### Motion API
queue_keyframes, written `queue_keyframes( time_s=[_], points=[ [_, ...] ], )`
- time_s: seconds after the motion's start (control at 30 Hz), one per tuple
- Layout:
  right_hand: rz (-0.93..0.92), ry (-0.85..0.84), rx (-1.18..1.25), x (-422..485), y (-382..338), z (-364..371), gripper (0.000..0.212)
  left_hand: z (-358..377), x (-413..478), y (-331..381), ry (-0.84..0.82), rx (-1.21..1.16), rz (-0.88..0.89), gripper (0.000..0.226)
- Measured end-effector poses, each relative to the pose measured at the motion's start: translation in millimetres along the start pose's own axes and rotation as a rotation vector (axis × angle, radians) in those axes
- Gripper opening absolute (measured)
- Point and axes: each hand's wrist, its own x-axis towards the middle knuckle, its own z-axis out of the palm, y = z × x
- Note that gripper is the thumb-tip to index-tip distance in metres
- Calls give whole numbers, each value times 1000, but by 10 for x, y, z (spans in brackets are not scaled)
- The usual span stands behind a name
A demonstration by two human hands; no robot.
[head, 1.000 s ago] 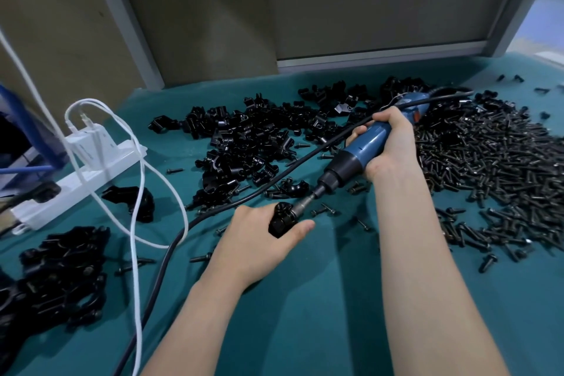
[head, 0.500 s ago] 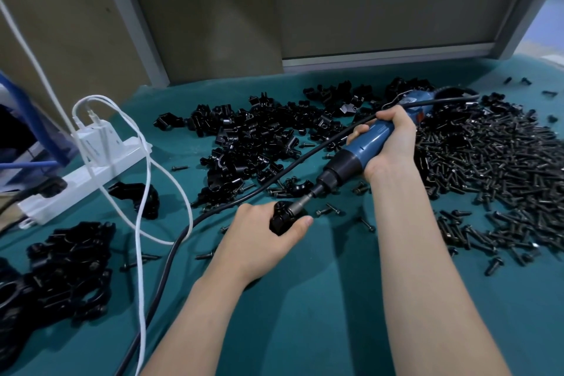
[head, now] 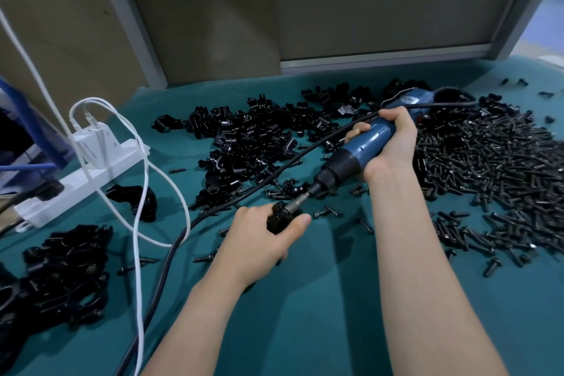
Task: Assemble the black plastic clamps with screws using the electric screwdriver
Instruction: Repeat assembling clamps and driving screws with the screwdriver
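My left hand (head: 264, 239) grips a black plastic clamp (head: 278, 217) on the green table, thumb along its right side. My right hand (head: 389, 143) holds the blue electric screwdriver (head: 363, 150) by its barrel, tilted down to the left, and its metal bit (head: 297, 201) meets the top of the clamp. A heap of loose clamp parts (head: 256, 143) lies behind the hands. To the right spreads a large pile of black screws (head: 494, 168).
A black power cord (head: 183, 232) runs from the screwdriver across the table toward me. A white power strip (head: 79, 177) with a charger and white cables sits at the left. Finished clamps (head: 61, 275) are piled at the near left. Stray screws dot the green mat (head: 320, 314).
Both hands, the clamp and the screwdriver keep the same pose. Only the head view has shifted slightly.
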Motion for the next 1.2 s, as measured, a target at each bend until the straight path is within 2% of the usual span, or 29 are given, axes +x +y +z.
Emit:
queue_keyframes(
  time_s=[0.1,0.17,0.3,0.57,0.73,0.83,0.97,1.1,1.2],
  points=[
    [-41,-117,68,-25,-7,18,14,-54,-5,40,-162,-383,-165,60],
    [-66,-241,100,-61,-7,45,7,-76,0,41,-229,-482,-192,55],
    [-90,-329,159,-52,-16,6,13,-57,10,48,-226,-490,-171,53],
    [-90,-271,193,0,-7,-156,12,-136,5,78,-325,-565,-219,56],
    [-87,-266,191,21,-23,-162,12,-101,-17,94,-323,-467,-196,55],
    [-70,-198,209,14,-44,-166,13,-124,-22,93,-286,-417,-156,49],
    [24,-104,208,33,-115,-244,24,-166,-18,26,-63,-451,-83,49],
    [118,-65,-17,35,-181,-248,40,-173,7,-9,55,-601,0,40],
    [101,42,-287,69,-174,-210,32,-154,15,11,102,-687,-5,41]
  ],
)
